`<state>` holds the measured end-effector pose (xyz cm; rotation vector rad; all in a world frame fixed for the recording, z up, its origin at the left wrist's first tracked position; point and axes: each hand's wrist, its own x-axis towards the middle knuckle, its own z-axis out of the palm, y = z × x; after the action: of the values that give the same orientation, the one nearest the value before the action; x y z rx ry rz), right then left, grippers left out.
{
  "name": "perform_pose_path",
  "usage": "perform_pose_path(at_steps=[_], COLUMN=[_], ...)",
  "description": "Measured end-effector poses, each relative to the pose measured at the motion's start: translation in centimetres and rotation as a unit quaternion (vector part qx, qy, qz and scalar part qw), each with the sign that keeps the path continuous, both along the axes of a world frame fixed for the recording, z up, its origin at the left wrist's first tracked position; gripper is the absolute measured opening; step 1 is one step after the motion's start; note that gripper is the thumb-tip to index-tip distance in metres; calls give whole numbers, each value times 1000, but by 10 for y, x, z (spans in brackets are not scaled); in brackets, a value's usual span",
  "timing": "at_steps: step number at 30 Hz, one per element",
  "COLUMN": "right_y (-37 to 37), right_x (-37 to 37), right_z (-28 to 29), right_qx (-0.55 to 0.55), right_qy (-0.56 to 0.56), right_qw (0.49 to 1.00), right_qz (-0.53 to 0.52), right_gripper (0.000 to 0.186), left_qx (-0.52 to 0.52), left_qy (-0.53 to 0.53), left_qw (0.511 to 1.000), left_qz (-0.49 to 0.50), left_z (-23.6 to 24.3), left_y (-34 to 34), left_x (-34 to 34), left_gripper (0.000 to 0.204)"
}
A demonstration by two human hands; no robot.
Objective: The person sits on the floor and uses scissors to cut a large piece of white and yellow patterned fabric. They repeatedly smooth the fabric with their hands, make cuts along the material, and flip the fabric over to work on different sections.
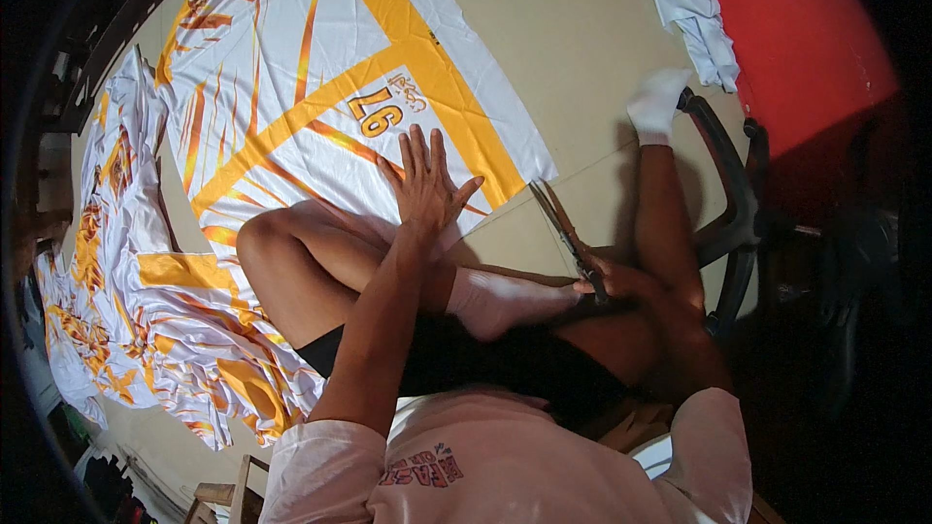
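A large sheet of white fabric (pixel 262 68) with yellow bands and orange streaks lies spread on the floor in front of me. My left hand (pixel 425 184) rests flat on it, fingers spread, just below a printed patch. In my right hand (pixel 621 281) is a pair of scissors (pixel 566 233), the fingers wrapped round the handles. Its blades are parted slightly and point away from me, the tips close to the fabric's near right corner. Part of the handles is hidden by the hand.
More white and yellow fabric (pixel 184 330) lies in a crumpled heap at the left. My crossed leg and white-socked foot (pixel 510 303) are between my hands. A black chair base (pixel 738 213) stands at the right, near a red surface (pixel 786 29) and a bunched white cloth (pixel 684 10).
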<state>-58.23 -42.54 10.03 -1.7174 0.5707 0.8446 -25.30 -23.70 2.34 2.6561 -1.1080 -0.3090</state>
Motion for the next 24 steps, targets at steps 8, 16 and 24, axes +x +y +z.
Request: perform_pose_path(at_steps=[8,16,24], right_y=[-4,5,8], right_x=[-24,-19,-6], right_z=[-22,-37,-37], right_qx=[-21,-10,32], right_qy=[29,-45,-84], right_qw=[999,993,981], right_qz=[17,-112,-170], right_gripper=[78,70,79], left_qx=[-2,-4,0], left_qy=[3,7,-1], left_qw=[1000,1000,1000], left_qz=[0,2,3], left_z=[-1,3,0], left_y=[3,2,7], left_x=[1,0,3], left_gripper=[112,111,108])
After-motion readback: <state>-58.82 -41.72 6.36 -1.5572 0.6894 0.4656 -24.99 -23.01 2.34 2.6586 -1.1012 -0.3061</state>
